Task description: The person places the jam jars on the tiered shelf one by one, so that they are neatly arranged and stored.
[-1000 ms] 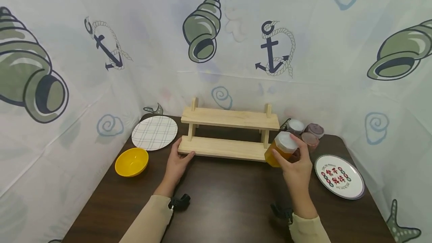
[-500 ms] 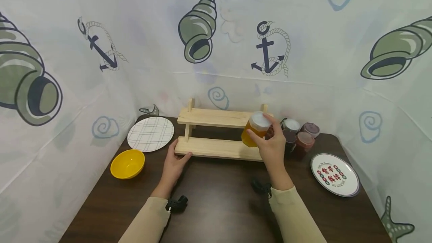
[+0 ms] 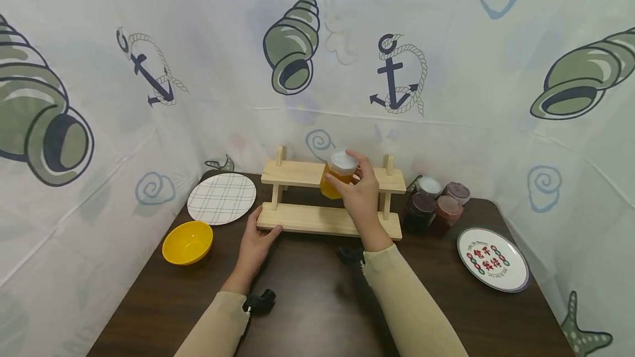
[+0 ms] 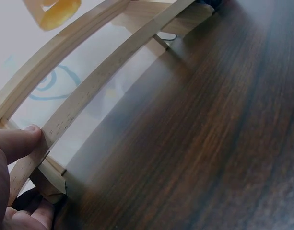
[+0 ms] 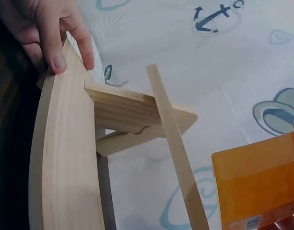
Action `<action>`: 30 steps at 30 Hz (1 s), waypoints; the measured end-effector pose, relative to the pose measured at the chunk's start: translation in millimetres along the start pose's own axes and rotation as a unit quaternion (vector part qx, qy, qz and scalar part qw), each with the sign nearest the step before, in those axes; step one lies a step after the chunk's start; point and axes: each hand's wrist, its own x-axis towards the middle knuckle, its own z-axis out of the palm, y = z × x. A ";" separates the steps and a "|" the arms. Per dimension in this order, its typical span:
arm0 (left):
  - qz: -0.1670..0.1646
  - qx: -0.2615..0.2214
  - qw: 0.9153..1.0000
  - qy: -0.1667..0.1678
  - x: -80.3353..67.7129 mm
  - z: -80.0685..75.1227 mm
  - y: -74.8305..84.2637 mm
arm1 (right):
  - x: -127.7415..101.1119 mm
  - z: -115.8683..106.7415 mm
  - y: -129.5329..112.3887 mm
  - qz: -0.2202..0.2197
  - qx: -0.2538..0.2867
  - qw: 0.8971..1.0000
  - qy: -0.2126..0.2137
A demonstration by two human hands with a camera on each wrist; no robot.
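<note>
My right arm (image 3: 397,285) reaches forward from about 6 o'clock up toward 12, the beige sleeve running diagonally across the dark counter (image 3: 317,302). My left arm (image 3: 218,318) comes in from 7 o'clock and ends at the left end of the wooden shelf (image 3: 331,217).

The shelf is a pale two-level rack standing at the 12 o'clock side of the counter, against the printed curtain (image 3: 446,70).

My right hand (image 3: 359,194) is raised in front of the upper board, fingers (image 3: 364,167) curled round a jar (image 3: 338,176), thumb on its near side. My left hand (image 3: 255,238) rests at the lower board's left corner; the left wrist view shows the thumb (image 4: 17,141) pressed on the board's edge and fingers (image 4: 29,215) tucked under the corner, so it lightly grips the wood.

The jar is see-through amber orange with flat faceted sides and a white lid, held roughly upright just at the front edge of the top board, near its middle. I cannot tell if its base touches the board. In the right wrist view it looks solid orange, with a small barcode label near one corner (image 5: 254,221).
</note>
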 end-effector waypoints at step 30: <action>-0.003 0.005 1.000 0.009 0.3 2.4 0.4 | 32.8 41.1 31.5 -0.036 -0.079 0.987 -0.135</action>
